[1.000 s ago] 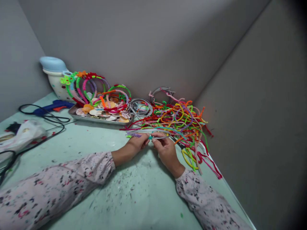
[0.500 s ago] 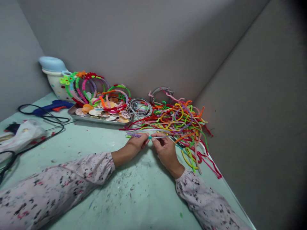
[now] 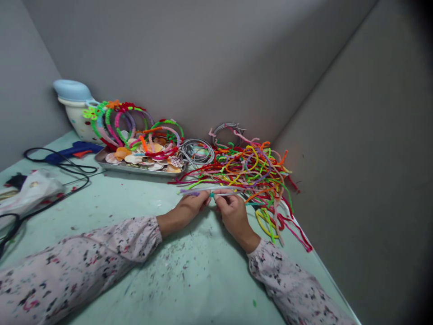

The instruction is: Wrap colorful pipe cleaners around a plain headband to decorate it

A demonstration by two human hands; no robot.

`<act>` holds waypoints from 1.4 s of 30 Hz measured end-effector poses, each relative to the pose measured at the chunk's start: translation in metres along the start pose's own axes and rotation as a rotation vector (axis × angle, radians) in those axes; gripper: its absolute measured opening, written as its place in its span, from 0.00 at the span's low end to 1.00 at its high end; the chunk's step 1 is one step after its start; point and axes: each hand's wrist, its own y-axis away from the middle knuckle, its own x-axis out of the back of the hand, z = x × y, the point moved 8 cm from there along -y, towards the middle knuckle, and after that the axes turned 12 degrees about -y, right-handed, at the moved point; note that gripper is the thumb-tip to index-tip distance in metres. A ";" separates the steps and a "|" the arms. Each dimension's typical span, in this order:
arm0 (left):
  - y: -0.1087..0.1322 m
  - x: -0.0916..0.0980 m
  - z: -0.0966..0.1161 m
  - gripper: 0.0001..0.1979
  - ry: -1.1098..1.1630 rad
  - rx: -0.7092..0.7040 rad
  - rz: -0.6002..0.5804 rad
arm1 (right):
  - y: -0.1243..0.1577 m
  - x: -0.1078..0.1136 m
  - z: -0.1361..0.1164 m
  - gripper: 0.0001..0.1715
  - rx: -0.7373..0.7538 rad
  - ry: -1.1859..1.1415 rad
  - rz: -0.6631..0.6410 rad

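Observation:
A thin grey hoop [image 3: 225, 188], like a bare headband, lies across both hands with its curve toward the pile behind. Fuzzy purple pipe cleaner [image 3: 190, 193] covers its left part. My left hand [image 3: 186, 208] is closed around this wrapped part. Between my fingertips a short band of teal pipe cleaner [image 3: 212, 195] circles the grey strip. My right hand [image 3: 236, 217] is closed in a pinch just right of that band, with thumb and forefinger together. A teal strand shows beyond the right hand; the pinch itself is partly hidden.
Loose pipe cleaners [image 3: 250, 164] heap behind my right hand, beside coiled grey hoops [image 3: 198, 152]. A metal tray [image 3: 142, 170] holds shells and colourful wrapped headbands [image 3: 122, 122]. Leftward are a blue glue gun [image 3: 71, 152], black cord [image 3: 72, 192], plastic bag [image 3: 37, 189] and lidded white pot [image 3: 81, 119].
Both hands stay almost in place. The grey hoop has tilted slightly, and the teal strand beyond my right hand has shifted. The whole view moves a little.

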 end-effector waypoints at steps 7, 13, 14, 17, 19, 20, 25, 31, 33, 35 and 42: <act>-0.005 -0.001 -0.009 0.16 -0.049 -0.063 -0.028 | 0.000 -0.002 -0.003 0.14 0.064 0.064 -0.034; -0.006 0.000 -0.009 0.18 -0.042 -0.024 0.004 | 0.000 -0.001 -0.003 0.12 0.070 0.072 0.007; -0.005 -0.001 -0.009 0.18 -0.041 -0.020 0.001 | 0.000 -0.001 -0.003 0.12 0.068 0.078 0.006; -0.005 -0.002 -0.009 0.18 -0.043 -0.013 -0.007 | 0.000 0.000 -0.001 0.13 0.058 0.092 0.009; -0.005 -0.002 -0.009 0.17 -0.045 -0.015 -0.004 | 0.000 0.000 0.000 0.14 0.057 0.094 0.002; -0.004 -0.001 -0.008 0.17 -0.046 -0.022 -0.001 | 0.000 0.000 0.000 0.14 0.060 0.093 -0.004; -0.003 -0.002 0.006 0.14 -0.057 -0.144 -0.031 | 0.000 -0.001 -0.005 0.13 0.094 0.090 -0.035; -0.003 -0.002 0.010 0.12 -0.005 -0.195 -0.054 | 0.000 -0.003 -0.004 0.10 0.057 0.058 -0.067; -0.004 -0.003 0.007 0.13 -0.001 -0.182 -0.066 | 0.001 -0.005 -0.002 0.08 0.029 0.025 -0.085; -0.006 -0.005 0.003 0.13 -0.008 -0.155 -0.076 | 0.001 -0.006 -0.001 0.07 0.009 0.003 -0.096; -0.010 -0.005 -0.005 0.12 0.004 -0.087 -0.050 | -0.001 -0.003 -0.004 0.10 0.024 0.034 -0.053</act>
